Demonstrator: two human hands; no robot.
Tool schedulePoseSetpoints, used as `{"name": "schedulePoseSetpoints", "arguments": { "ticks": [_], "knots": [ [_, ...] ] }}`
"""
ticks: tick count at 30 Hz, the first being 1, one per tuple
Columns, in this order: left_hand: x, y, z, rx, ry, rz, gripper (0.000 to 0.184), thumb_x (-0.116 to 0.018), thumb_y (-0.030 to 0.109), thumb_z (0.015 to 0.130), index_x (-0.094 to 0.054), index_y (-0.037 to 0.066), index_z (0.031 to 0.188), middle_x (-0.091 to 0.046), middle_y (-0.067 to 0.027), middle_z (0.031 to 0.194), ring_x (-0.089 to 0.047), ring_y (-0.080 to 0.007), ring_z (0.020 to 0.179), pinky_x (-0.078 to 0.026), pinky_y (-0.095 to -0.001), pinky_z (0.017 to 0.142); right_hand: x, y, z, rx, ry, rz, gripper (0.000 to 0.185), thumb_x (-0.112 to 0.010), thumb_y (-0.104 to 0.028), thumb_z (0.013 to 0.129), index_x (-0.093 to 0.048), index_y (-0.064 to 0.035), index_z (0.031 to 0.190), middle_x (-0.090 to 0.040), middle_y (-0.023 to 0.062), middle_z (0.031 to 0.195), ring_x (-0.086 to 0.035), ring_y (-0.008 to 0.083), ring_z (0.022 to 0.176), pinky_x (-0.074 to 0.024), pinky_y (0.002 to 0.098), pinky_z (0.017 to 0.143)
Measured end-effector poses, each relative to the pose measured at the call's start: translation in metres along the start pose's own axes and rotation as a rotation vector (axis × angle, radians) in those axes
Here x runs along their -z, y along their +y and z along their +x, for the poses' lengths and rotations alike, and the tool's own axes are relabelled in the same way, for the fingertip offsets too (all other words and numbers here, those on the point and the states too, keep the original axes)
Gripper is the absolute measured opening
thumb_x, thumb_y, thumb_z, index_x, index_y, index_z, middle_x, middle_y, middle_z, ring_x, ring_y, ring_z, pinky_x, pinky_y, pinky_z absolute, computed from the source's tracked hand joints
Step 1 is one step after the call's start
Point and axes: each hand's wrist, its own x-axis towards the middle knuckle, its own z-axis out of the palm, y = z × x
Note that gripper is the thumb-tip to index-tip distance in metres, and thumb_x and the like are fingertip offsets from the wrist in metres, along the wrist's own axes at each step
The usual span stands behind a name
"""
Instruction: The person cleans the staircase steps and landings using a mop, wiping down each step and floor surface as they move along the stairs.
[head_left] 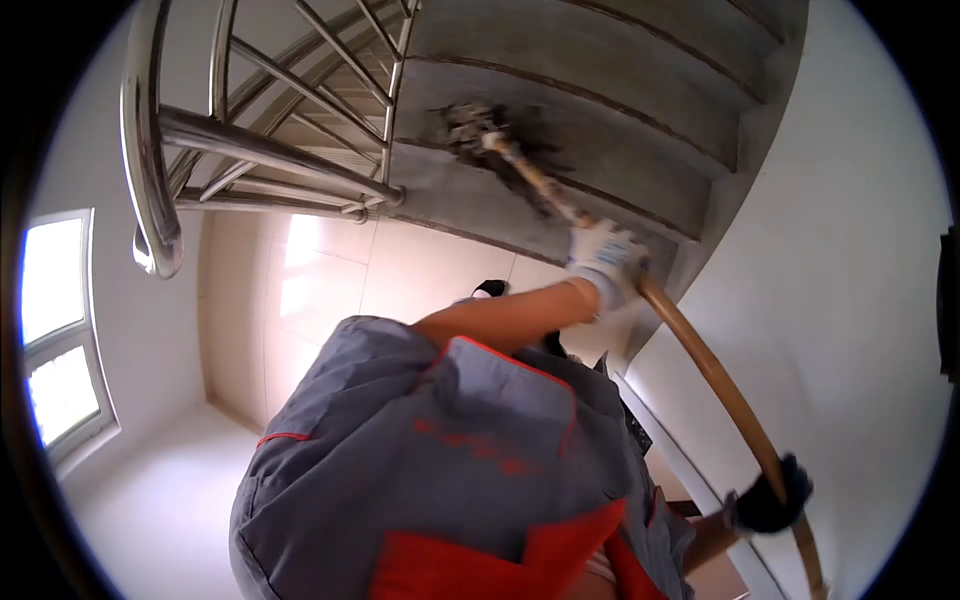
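A mop with a long wooden handle (715,375) slants across the view. Its dark, stringy mop head (470,125) lies on a grey stair step beside the railing, partly smeared by motion. My left hand (606,258), in a white glove with blue print, is wrapped round the handle's lower part. Farther back along the handle, near the wall at the lower right, my right hand (777,497) grips it in a glove that looks dark on the visible side.
Grey concrete stairs (600,150) with brown edge strips rise ahead. A shiny metal railing (280,150) borders them on the left, and a white wall (850,270) on the right. Pale floor tiles (330,265) lie at the foot. A window (60,320) is at far left.
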Motion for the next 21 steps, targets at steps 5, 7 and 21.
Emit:
{"name": "schedulePoseSetpoints", "arguments": {
  "ticks": [5,7,21],
  "knots": [
    [-0.074,-0.122,0.004,0.243,0.055,-0.137,0.028,-0.067,0.026,0.069,-0.062,0.017,0.095,-0.055,-0.0084,0.11,-0.05,-0.031,0.108,-0.044,-0.0424,0.086,-0.08,0.125,-0.027,-0.441,-0.163,-0.068,0.028,-0.045,-0.025,0.091,-0.05,0.001,0.1,-0.058,0.0172,0.107,-0.057,0.0304,0.104,-0.0376,0.0456,0.1],
    [-0.113,-0.173,-0.005,0.173,0.076,-0.118,0.038,-0.074,0.026,0.062,-0.059,0.014,0.096,-0.052,-0.0116,0.111,-0.043,-0.0339,0.113,-0.039,-0.0424,0.094,-0.141,0.139,-0.043,-0.453,-0.349,0.009,0.029,-0.044,-0.026,0.09,-0.051,0.0003,0.101,-0.056,0.0193,0.115,-0.054,0.0288,0.108,-0.0368,0.0407,0.099],
    [-0.239,-0.224,0.032,-0.084,0.309,-0.201,0.024,-0.068,0.018,0.066,-0.058,0.01,0.086,-0.059,-0.0042,0.08,-0.053,-0.0245,0.08,-0.045,-0.0342,0.077,-0.168,0.075,-0.041,-0.548,-0.253,0.191,0.017,-0.055,-0.009,0.087,-0.056,0.006,0.078,-0.062,0.0203,0.082,-0.06,0.0355,0.097,-0.0444,0.0439,0.09]
  ]
}}
